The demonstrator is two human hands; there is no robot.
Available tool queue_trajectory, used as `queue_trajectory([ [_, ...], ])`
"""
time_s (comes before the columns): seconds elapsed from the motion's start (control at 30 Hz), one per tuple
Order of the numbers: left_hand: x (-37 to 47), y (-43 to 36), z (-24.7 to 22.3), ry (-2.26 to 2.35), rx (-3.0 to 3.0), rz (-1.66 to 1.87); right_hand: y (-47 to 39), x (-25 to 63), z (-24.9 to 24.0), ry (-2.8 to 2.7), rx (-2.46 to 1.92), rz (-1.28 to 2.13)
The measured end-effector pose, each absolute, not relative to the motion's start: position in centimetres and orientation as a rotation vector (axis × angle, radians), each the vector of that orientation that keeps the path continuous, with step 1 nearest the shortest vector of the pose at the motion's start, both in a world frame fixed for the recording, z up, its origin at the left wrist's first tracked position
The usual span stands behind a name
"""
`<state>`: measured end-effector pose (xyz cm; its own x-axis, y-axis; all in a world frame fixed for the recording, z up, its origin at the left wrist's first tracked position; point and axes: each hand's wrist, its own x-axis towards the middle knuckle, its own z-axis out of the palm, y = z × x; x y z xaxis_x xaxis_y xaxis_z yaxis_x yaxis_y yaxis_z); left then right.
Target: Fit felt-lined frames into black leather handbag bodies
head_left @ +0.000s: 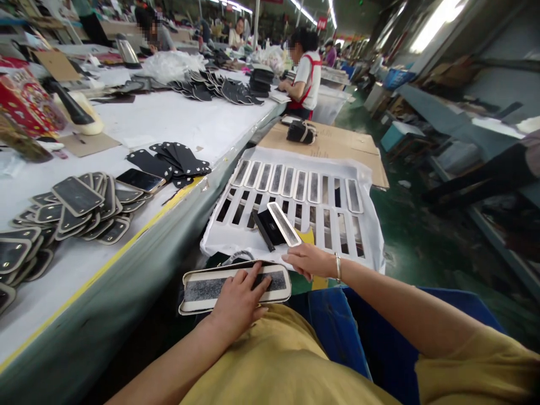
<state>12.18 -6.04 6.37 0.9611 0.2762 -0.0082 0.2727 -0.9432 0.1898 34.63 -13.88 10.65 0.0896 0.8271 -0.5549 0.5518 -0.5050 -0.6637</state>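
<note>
A metal kettle [126, 52] stands near crumpled plastic [172, 67].

Left hand [237, 297] palm-down, fingers [252, 275] apart; right hand [313, 260] (forearm [386, 293] slantwise) half-curled.

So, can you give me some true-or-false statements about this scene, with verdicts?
1. The left hand rests on a long pale-edged piece. True.
2. The bracelet is on the left wrist. False: the bracelet is on the right wrist.
3. The phone lies on the white table. True.
4. The black bundle is on the floor. False: the black bundle lies on the cardboard.
5. The right hand is near a loose white-framed strip. True.
</note>
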Motion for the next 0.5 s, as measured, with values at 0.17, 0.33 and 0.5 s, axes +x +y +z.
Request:
queue_trajectory([
  [0.17, 12.3, -6.2, 6.9, 0.419, 2.955, -0.024, -19.0, 30.7, 7.8, -0.754, -1.897, 1.867],
  [0.33, 12.3, -6.4, 6.7, 0.422, 2.969, -0.014, -19.9, 26.6, 4.8, -0.305, -1.767, 1.663],
  [0.5, 12.3, -6.3, 6.8, 0.419, 2.97, -0.023, -19.9, 25.9, 3.7, -0.246, -1.614, 1.602],
])
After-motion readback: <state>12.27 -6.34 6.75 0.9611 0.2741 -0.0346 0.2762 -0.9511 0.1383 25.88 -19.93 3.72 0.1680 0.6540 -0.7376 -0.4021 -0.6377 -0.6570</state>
